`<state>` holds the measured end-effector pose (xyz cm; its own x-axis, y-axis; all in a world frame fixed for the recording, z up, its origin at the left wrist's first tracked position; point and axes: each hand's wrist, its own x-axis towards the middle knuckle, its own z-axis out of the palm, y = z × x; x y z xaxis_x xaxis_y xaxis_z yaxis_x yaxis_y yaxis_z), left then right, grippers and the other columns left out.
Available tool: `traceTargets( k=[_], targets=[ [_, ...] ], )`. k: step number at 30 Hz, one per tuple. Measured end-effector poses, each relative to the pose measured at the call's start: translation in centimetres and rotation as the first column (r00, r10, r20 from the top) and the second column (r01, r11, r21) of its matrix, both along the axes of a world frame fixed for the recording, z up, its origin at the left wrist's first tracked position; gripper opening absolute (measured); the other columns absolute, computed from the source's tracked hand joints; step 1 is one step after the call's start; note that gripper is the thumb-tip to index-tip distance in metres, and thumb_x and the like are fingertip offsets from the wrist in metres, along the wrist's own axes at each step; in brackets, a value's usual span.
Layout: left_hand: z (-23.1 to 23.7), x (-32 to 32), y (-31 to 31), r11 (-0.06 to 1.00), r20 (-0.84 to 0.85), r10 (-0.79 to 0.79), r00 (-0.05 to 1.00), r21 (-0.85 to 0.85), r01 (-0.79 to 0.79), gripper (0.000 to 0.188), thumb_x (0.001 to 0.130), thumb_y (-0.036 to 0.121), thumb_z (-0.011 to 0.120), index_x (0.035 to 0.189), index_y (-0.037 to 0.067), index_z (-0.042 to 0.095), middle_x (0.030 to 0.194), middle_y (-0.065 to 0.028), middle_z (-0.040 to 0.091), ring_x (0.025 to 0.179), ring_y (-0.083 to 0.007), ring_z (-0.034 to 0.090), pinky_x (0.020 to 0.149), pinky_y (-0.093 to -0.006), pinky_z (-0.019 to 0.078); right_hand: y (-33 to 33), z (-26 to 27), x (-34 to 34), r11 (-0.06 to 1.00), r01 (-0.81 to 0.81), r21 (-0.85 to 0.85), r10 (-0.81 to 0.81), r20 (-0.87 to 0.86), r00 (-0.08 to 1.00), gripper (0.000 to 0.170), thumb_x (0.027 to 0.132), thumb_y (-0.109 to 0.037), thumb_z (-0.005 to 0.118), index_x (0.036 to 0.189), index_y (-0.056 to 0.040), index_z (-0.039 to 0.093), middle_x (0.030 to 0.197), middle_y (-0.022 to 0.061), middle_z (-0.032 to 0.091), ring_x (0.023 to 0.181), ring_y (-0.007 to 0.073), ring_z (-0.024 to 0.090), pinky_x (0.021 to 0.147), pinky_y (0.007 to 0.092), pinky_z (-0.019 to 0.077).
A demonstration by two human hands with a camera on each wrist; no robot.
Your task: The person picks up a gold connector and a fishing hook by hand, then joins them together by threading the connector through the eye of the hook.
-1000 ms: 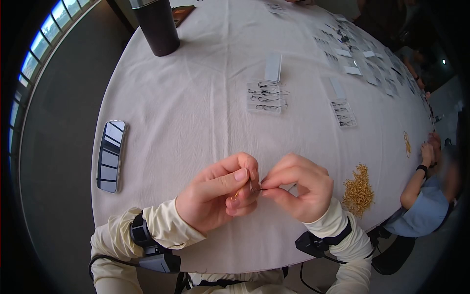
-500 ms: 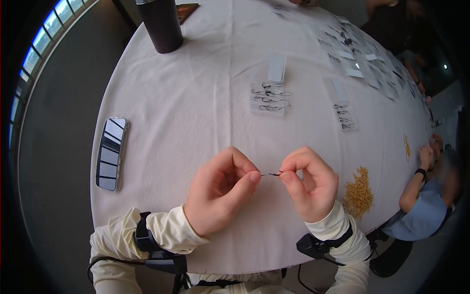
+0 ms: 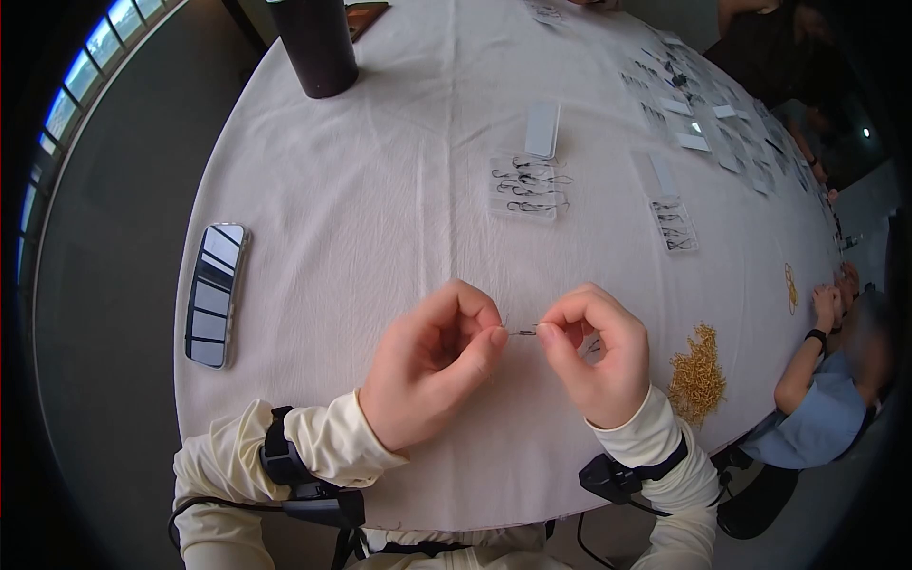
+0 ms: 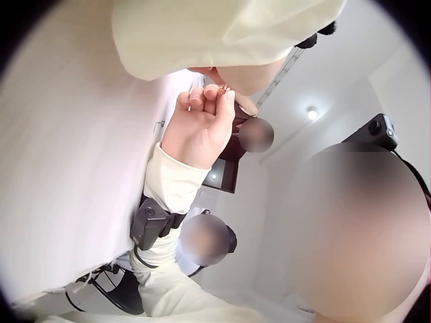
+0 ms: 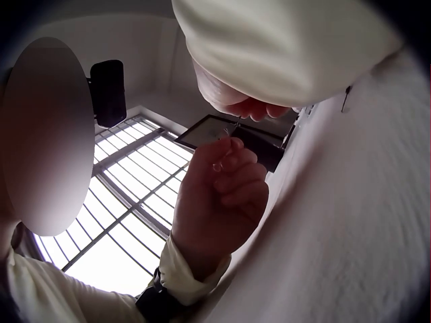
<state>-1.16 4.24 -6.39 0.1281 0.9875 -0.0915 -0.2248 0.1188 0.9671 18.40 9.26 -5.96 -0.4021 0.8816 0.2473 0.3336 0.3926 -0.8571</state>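
Observation:
In the head view my left hand and right hand face each other above the white cloth. Between their fingertips runs a short, thin dark strand with a thicker twisted middle; each hand pinches one end between thumb and forefinger. A fine wisp sticks up by the left fingertips. Something small and copper-coloured shows at the right hand's fingertips in the left wrist view. To the right of that hand lies a heap of small gold-coloured metal pieces.
Beyond the hands lie clear boxes of dark hook-like pieces. A phone rests at the left edge, a dark tumbler farther back. More small packs cover the far right, where another person's hands are.
Both hands began close together around a small piece, the left palm turned up. The left hand has turned over, the hands have drawn apart, and the dark strand now stretches between them.

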Motion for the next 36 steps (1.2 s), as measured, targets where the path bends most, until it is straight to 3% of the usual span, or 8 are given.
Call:
traceTargets(
  k=[1,5,8,11,17,23,25,36],
  targets=[
    [0.1,0.0,0.1,1.0,-0.004,0.004,1.0,-0.014,-0.004,0.01,0.098,0.008,0.06,0.097,0.003,0.052,0.081,0.001,0.054,0.065,-0.0045,0.05,0.057,-0.0207,0.0406,0.2,0.3,0.1,0.998,-0.016,0.066,0.006,0.141,0.99,0.008,0.08,-0.002,0.07,0.08,-0.0052,0.063,0.073,0.0027,0.061,0.06,0.013,0.05,0.061,0.0273,0.0425],
    [-0.9,0.5,0.2,0.999,-0.097,0.029,0.995,0.025,-0.027,0.006,0.095,0.004,0.06,0.096,0.002,0.054,0.076,0.0021,0.052,0.063,-0.0018,0.045,0.056,-0.0198,0.0384,0.4,0.1,0.4,0.997,-0.047,0.069,0.03,0.227,0.973,0.009,0.076,-0.003,0.073,0.079,-0.0064,0.065,0.073,0.0024,0.061,0.057,0.0135,0.049,0.058,0.0276,0.0422],
    [-0.7,0.5,0.2,0.999,-0.082,0.03,0.996,0.02,-0.029,0.005,0.095,0.005,0.06,0.097,0.002,0.055,0.075,0.0011,0.054,0.063,-0.0028,0.046,0.055,-0.021,0.0386,0.6,0.2,0.3,1.0,-0.012,0.0,0.012,0.21,0.978,0.011,0.075,-0.004,0.075,0.081,-0.006,0.066,0.074,0.0027,0.061,0.059,0.0135,0.05,0.057,0.0269,0.0414],
    [-0.6,0.1,0.2,1.0,-0.185,0.004,0.983,0.016,-0.001,0.006,0.095,0.004,0.06,0.096,0.002,0.055,0.074,-0.0003,0.055,0.063,-0.0035,0.048,0.055,-0.022,0.0399,0.7,0.4,0.0,0.993,0.034,0.114,-0.045,0.092,0.995,0.013,0.075,-0.007,0.077,0.082,-0.0054,0.067,0.076,0.0032,0.061,0.06,0.0129,0.051,0.056,0.0265,0.0413],
    [-0.3,0.3,0.0,0.993,-0.3,-0.063,0.952,0.076,0.09,0.003,0.098,0.002,0.056,0.097,0.0,0.055,0.081,0.0026,0.054,0.069,-0.0009,0.046,0.059,-0.0188,0.0381,0.1,-0.1,-0.4,0.995,-0.088,0.042,0.088,0.006,0.996,0.009,0.081,-0.004,0.075,0.087,-0.004,0.067,0.081,0.0032,0.061,0.063,0.0125,0.052,0.056,0.0261,0.0421],
    [-0.5,0.3,0.0,0.996,-0.13,-0.072,0.989,0.036,0.077,0.007,0.1,0.008,0.058,0.099,0.002,0.055,0.081,0.0018,0.055,0.069,-0.0034,0.047,0.06,-0.0206,0.0395,0.0,0.1,-0.7,0.996,-0.066,0.059,0.066,0.009,0.998,0.008,0.084,-0.003,0.073,0.086,-0.0047,0.065,0.078,0.0024,0.06,0.061,0.0137,0.052,0.058,0.0273,0.043],
    [-0.2,0.3,0.0,0.998,-0.027,-0.052,0.998,-0.019,0.051,0.006,0.099,0.007,0.056,0.098,0.001,0.055,0.083,0.0025,0.055,0.073,-0.0032,0.047,0.065,-0.0203,0.0404,0.0,0.0,-0.7,0.975,-0.087,0.207,0.065,0.108,0.992,0.011,0.082,-0.004,0.074,0.084,-0.0072,0.063,0.077,0.0004,0.059,0.061,0.0146,0.053,0.063,0.0288,0.0422],
    [0.2,0.3,0.1,0.999,0.038,-0.015,0.999,-0.04,0.017,0.005,0.1,0.007,0.055,0.101,0.002,0.054,0.085,0.0032,0.053,0.077,-0.0031,0.048,0.068,-0.0201,0.0414,0.4,0.3,-0.4,0.957,-0.104,0.271,0.068,0.139,0.988,0.016,0.075,-0.003,0.075,0.084,-0.0083,0.063,0.078,-0.0001,0.059,0.063,0.0152,0.054,0.065,0.0292,0.0424]
  ],
)
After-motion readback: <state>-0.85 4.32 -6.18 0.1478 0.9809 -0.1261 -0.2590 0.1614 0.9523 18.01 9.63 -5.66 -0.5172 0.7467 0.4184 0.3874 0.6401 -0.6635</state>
